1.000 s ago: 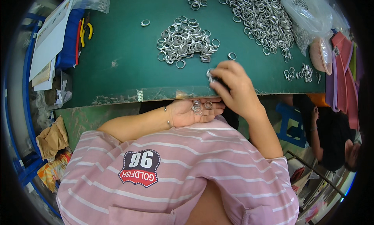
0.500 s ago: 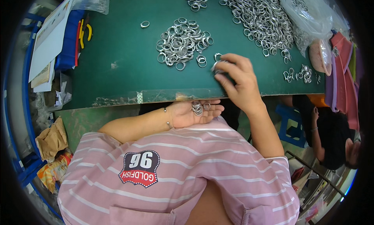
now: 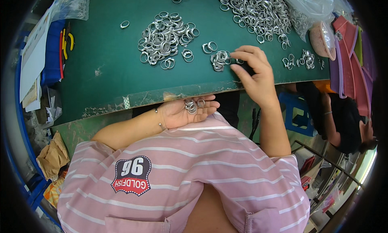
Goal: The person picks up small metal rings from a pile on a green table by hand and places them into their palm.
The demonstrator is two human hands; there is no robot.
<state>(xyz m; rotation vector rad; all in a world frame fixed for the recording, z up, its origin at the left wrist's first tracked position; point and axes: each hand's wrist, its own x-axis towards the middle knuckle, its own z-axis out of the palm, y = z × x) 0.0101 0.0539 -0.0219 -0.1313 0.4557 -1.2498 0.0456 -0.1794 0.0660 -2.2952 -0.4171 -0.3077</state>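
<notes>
My left hand (image 3: pixel 182 113) lies palm up just below the table's front edge, holding several silver-coloured metal rings (image 3: pixel 191 107) on its palm and fingers. Over the table, my right hand (image 3: pixel 254 69) has its thumb and fingers apart. Right by its fingertips lies a small cluster of rings (image 3: pixel 220 60), and one more ring (image 3: pixel 239 61) shows partly between thumb and fingers, seemingly on the table. To the left is a larger heap of rings (image 3: pixel 163 39), with a few strays (image 3: pixel 187 55) around it.
A big spread of rings (image 3: pixel 262 15) fills the back right of the green table (image 3: pixel 101 47), near a clear plastic bag (image 3: pixel 311 7) and a pink basket (image 3: pixel 323 41). Yellow-handled pliers (image 3: pixel 71 41) lie left. A person in black (image 3: pixel 343 116) sits right.
My right hand has let go of rings, which now lie as a small cluster beside it, and its fingers have spread. The view has shifted; my left hand still holds its rings.
</notes>
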